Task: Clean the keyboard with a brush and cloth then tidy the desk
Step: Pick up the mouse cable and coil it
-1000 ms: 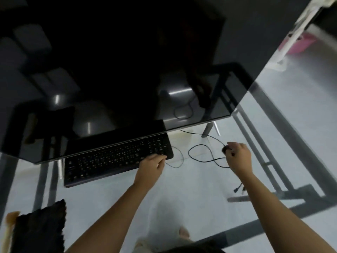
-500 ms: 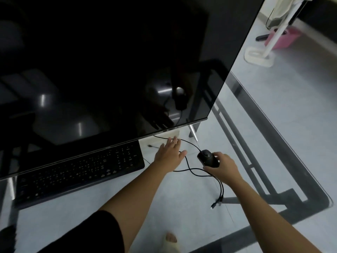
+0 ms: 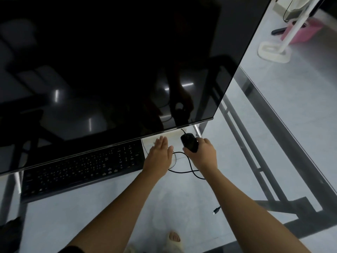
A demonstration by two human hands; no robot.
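A large dark monitor [image 3: 109,70] is looming over the glass desk [image 3: 237,179], its screen blank. The black keyboard [image 3: 82,168] is lying beneath it, key legends too blurred to read. The left hand [image 3: 158,156] is resting flat, fingers spread, beside the keyboard. The right hand [image 3: 204,152] is gripping the black mouse [image 3: 188,142], its cable [image 3: 189,170] trailing.

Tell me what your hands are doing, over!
Right hand grip shut on mouse. Left hand open, flat beside keyboard. Mouse cable looped loose between hands. No brush or cloth visible.
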